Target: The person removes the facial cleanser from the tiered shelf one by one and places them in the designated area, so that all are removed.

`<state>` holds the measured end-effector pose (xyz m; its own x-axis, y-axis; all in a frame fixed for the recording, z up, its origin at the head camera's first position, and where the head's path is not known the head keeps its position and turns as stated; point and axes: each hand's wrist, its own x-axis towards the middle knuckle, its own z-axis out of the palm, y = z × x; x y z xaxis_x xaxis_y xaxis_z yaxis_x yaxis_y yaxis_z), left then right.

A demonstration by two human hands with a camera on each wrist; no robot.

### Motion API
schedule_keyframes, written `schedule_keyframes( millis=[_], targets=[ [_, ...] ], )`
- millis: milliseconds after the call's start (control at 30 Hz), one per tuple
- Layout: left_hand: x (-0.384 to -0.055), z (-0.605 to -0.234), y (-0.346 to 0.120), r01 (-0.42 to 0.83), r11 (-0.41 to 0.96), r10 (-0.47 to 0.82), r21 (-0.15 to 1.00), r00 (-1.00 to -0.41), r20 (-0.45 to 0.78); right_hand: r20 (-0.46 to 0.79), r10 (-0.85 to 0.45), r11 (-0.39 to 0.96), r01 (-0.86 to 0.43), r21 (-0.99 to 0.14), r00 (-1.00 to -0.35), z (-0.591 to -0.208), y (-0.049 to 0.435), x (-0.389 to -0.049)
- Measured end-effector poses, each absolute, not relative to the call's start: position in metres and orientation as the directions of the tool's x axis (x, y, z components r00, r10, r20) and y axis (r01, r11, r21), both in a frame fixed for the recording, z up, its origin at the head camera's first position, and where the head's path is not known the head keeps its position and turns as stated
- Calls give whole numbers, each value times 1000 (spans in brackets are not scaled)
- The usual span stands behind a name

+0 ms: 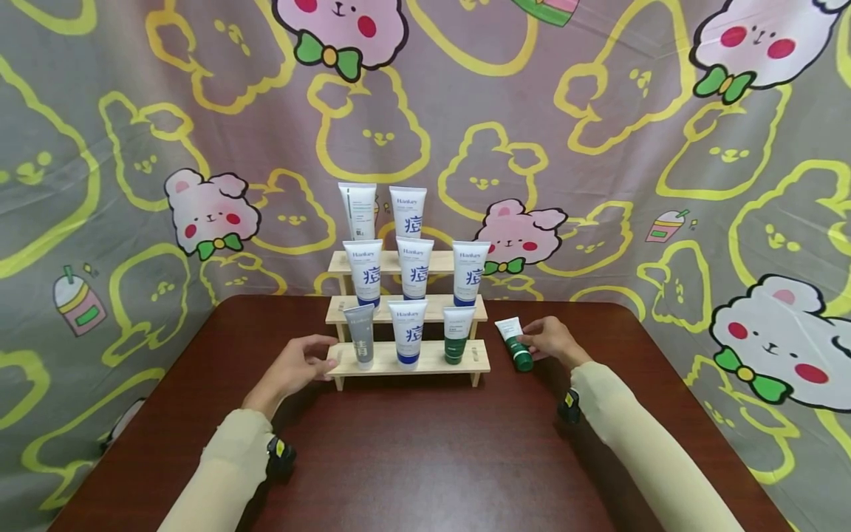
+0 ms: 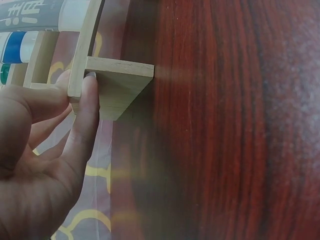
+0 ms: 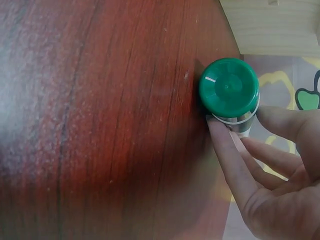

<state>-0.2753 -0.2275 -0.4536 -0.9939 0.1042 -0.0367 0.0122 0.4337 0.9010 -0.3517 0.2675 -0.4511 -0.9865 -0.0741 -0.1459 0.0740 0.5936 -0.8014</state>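
Observation:
A three-step wooden rack (image 1: 425,357) stands mid-table with several cosmetic tubes upright on it. My left hand (image 1: 301,362) holds the left end of its lowest step (image 2: 117,82), thumb and fingers pinching the board. To the right of the rack a white tube with a green cap (image 1: 516,344) lies on the table. My right hand (image 1: 549,338) grips it near the cap (image 3: 229,87), fingers curled round the tube body.
The dark red wooden table (image 1: 425,451) stretches toward me in front of the rack. A cartoon-printed cloth (image 1: 598,148) hangs behind and drapes down both sides. On the bottom step stand a grey tube (image 1: 362,335), a white-blue tube (image 1: 408,332) and a green tube (image 1: 456,335).

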Motion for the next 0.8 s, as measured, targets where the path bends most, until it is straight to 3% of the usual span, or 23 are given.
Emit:
schedule_keyframes(
  millis=[800],
  targets=[
    [-275, -452, -225, 11, 406, 108, 914, -994, -35, -215, -116, 538, 120, -834, -970, -448, 268, -350]
  ],
)
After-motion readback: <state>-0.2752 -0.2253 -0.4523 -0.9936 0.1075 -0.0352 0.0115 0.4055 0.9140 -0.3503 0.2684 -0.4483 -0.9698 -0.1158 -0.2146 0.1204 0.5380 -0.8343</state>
